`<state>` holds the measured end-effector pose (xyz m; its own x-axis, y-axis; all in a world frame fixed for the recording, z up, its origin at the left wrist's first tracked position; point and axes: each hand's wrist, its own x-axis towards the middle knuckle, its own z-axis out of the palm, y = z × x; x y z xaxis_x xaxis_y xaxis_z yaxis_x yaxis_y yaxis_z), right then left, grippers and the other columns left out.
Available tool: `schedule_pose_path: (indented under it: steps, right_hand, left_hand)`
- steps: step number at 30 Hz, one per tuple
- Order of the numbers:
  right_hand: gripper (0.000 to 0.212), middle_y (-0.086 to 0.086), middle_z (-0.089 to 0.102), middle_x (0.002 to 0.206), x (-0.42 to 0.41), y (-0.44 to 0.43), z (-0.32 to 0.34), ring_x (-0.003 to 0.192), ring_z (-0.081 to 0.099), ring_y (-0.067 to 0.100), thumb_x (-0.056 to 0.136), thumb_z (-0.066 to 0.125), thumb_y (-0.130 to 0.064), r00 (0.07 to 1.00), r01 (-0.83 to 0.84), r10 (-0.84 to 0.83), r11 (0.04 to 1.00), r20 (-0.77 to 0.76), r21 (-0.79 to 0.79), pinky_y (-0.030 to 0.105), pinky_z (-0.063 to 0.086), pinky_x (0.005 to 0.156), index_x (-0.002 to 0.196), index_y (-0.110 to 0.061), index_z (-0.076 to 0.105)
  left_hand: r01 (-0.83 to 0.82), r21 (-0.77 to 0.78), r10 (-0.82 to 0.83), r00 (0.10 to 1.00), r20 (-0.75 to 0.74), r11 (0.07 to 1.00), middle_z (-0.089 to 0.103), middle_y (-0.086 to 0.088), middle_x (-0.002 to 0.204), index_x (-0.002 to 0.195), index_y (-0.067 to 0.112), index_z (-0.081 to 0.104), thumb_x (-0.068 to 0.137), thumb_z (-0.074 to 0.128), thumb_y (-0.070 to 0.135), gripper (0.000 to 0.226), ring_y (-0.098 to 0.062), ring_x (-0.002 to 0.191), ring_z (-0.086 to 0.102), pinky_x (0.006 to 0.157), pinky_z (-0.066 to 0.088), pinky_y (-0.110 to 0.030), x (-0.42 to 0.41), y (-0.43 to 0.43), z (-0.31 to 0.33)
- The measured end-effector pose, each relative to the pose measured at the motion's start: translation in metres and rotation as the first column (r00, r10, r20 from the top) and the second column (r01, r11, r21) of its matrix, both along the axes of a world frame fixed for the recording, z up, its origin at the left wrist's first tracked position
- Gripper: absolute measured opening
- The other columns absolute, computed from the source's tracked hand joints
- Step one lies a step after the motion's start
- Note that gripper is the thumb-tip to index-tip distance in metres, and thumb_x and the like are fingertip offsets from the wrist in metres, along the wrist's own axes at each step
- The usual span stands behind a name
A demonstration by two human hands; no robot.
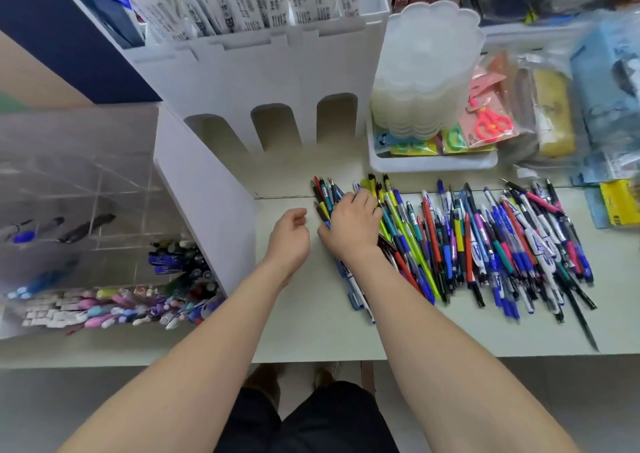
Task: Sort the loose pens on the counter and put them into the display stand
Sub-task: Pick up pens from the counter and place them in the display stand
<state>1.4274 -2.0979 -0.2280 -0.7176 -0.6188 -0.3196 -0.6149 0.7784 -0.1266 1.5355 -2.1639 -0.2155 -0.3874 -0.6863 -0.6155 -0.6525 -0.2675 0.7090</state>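
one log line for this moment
phase: sorting | left hand: empty, loosely curled | right hand: palm down on left end of pens | pens: loose pile on counter

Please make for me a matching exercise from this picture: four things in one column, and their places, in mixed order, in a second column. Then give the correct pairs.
Column 1
1. right hand
2. left hand
3. scissors
4. clear stand

Column 2
A. in the white tray
B. at the far left
C. resting on the loose pens
D. over bare counter, holding nothing

Pairs: 1-C; 2-D; 3-A; 4-B
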Motion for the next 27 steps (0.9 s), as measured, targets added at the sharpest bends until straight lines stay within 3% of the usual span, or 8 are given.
schedule_pose_path:
  steps: [5, 9, 12, 14, 18, 22, 25, 27]
  right_hand:
    - [0.062, 0.018, 0.053, 0.132, 0.002, -0.012, -0.002, 0.121, 0.047, 0.036, 0.088, 0.063, -0.048, 0.999, -0.027, 0.03, 0.997, -0.034, 0.079, 0.049, 0.036, 0.101, 0.131, -0.004, 0.05]
    - [0.05, 0.016, 0.061, 0.12, -0.003, -0.022, 0.003, 0.112, 0.051, 0.035, 0.085, 0.06, -0.046, 0.999, -0.019, 0.024, 0.993, -0.044, 0.116, 0.048, 0.034, 0.098, 0.118, -0.008, 0.056]
    - [0.05, 0.012, 0.067, 0.112, -0.011, -0.027, 0.009, 0.111, 0.056, 0.035, 0.082, 0.062, -0.05, 1.0, 0.008, -0.008, 0.989, -0.003, 0.145, 0.047, 0.036, 0.098, 0.112, -0.011, 0.059]
    - [0.047, 0.011, 0.07, 0.111, -0.017, -0.025, 0.012, 0.115, 0.057, 0.036, 0.085, 0.064, -0.052, 0.997, 0.038, -0.043, 0.996, 0.057, 0.085, 0.049, 0.036, 0.103, 0.112, -0.013, 0.061]
    - [0.04, 0.013, 0.069, 0.113, -0.025, -0.015, 0.019, 0.12, 0.055, 0.038, 0.093, 0.059, -0.048, 0.984, 0.064, -0.064, 0.998, 0.164, 0.002, 0.051, 0.034, 0.106, 0.114, -0.014, 0.061]
    - [0.032, 0.006, 0.067, 0.096, -0.029, 0.0, 0.028, 0.101, 0.061, 0.034, 0.091, 0.058, -0.046, 0.969, 0.108, -0.074, 0.985, 0.236, -0.137, 0.05, 0.034, 0.101, 0.1, -0.015, 0.055]
    - [0.027, -0.001, 0.062, 0.087, -0.03, 0.011, 0.041, 0.089, 0.059, 0.028, 0.092, 0.061, -0.042, 0.955, 0.132, -0.057, 0.96, 0.292, -0.246, 0.05, 0.034, 0.107, 0.099, -0.018, 0.05]
    - [0.026, -0.003, 0.058, 0.088, -0.03, 0.019, 0.048, 0.091, 0.054, 0.026, 0.093, 0.062, -0.041, 0.956, 0.104, -0.014, 0.95, 0.295, -0.294, 0.05, 0.032, 0.107, 0.099, -0.02, 0.047]
  left_hand:
    - [-0.143, -0.046, 0.145, 0.989, 0.041, 0.989, 0.06, -0.007, 0.132, 0.138, 0.019, 0.06, 0.096, 0.044, 0.007, 0.046, -0.025, 0.113, 0.061, 0.081, 0.045, -0.029, 0.0, -0.002, -0.001]
    - [-0.137, -0.006, 0.137, 0.989, 0.057, 0.991, 0.062, -0.001, 0.128, 0.136, 0.016, 0.062, 0.099, 0.044, 0.007, 0.042, -0.017, 0.103, 0.057, 0.069, 0.042, -0.023, 0.002, -0.001, 0.005]
    - [-0.127, -0.001, 0.127, 0.991, 0.051, 0.992, 0.062, 0.001, 0.129, 0.132, 0.016, 0.065, 0.101, 0.044, 0.008, 0.038, -0.017, 0.107, 0.056, 0.068, 0.041, -0.019, 0.004, -0.002, 0.012]
    - [-0.114, 0.007, 0.114, 0.993, 0.041, 0.993, 0.064, -0.001, 0.131, 0.129, 0.017, 0.066, 0.102, 0.045, 0.01, 0.035, -0.018, 0.109, 0.056, 0.073, 0.044, -0.022, 0.006, -0.004, 0.015]
    - [-0.093, 0.05, 0.091, 0.995, 0.036, 0.994, 0.067, -0.008, 0.127, 0.121, 0.02, 0.069, 0.102, 0.044, 0.012, 0.033, -0.029, 0.123, 0.06, 0.097, 0.05, -0.037, 0.01, -0.003, 0.022]
    - [-0.079, 0.056, 0.078, 0.997, 0.016, 0.995, 0.066, -0.002, 0.126, 0.119, 0.023, 0.069, 0.103, 0.043, 0.014, 0.032, -0.027, 0.124, 0.061, 0.097, 0.048, -0.037, 0.01, 0.001, 0.021]
    - [-0.048, 0.088, 0.042, 0.997, 0.069, 0.995, 0.066, -0.014, 0.115, 0.112, 0.019, 0.067, 0.101, 0.044, 0.014, 0.026, -0.038, 0.102, 0.061, 0.086, 0.05, -0.039, 0.008, 0.009, 0.019]
    - [-0.051, 0.183, 0.02, 0.986, 0.165, 0.982, 0.054, -0.014, 0.097, 0.103, 0.015, 0.061, 0.1, 0.044, 0.013, 0.017, -0.032, 0.083, 0.047, 0.073, 0.042, -0.037, 0.006, 0.018, 0.022]
